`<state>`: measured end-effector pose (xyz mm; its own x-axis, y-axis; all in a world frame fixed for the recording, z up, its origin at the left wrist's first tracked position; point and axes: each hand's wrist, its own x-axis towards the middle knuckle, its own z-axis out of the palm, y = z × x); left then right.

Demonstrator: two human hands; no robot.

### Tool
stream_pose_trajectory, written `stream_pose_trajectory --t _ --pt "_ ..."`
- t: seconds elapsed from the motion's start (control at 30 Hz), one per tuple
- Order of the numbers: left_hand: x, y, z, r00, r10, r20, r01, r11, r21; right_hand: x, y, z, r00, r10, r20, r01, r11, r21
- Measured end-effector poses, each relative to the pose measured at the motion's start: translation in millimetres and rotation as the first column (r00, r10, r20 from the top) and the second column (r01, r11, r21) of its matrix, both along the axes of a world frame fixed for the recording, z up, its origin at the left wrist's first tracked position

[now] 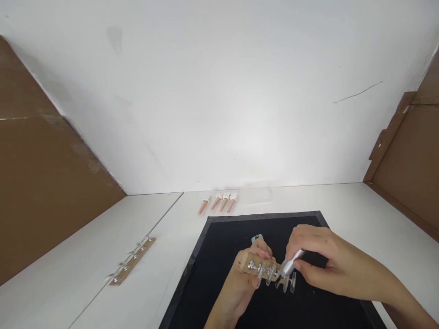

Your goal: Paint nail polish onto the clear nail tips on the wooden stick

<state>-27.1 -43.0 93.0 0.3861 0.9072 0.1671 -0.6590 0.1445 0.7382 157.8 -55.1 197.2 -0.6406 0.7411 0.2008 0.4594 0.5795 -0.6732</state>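
Observation:
My left hand (242, 278) is closed around one end of a light wooden strip (247, 262), tilted above the black mat. Several clear, elongated nail tips (270, 275) stick out from metal mounts along the strip. My right hand (318, 256) pinches a short silvery tool (291, 264) between thumb and fingers. Its lower end reaches the nail tips near the strip's right end; whether it touches one I cannot tell. Just behind my left fingers, a small teal object (257, 238) with a dark mark shows, partly hidden.
A black mat (212, 274) with a grey border lies on the white table (137, 301). To the left rests another wooden strip (133, 262) with clear tips. Several pinkish pieces with white ends (224, 202) lie by the back wall. Brown cardboard panels (44, 151) flank both sides.

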Motion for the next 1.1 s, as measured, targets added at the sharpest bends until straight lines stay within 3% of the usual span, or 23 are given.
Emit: stream_pose_trajectory --t 0.63,0.93,1.1 --pt "-4.7 -1.1 -8.4 1.000 -0.003 -0.020 0.003 1.000 0.005 6.2 -1.4 -1.8 0.996 -0.086 0.015 0.085 0.993 0.086" --pt "0.3 0.6 2.9 1.000 0.011 -0.023 -0.012 0.999 -0.034 -1.0 -1.6 1.8 0.999 -0.006 0.031 0.005 1.000 0.027" --pt "-0.6 -0.1 0.4 0.999 0.022 -0.025 -0.023 0.999 -0.042 -0.7 -1.9 1.1 0.999 0.000 0.048 -0.002 1.000 0.026"
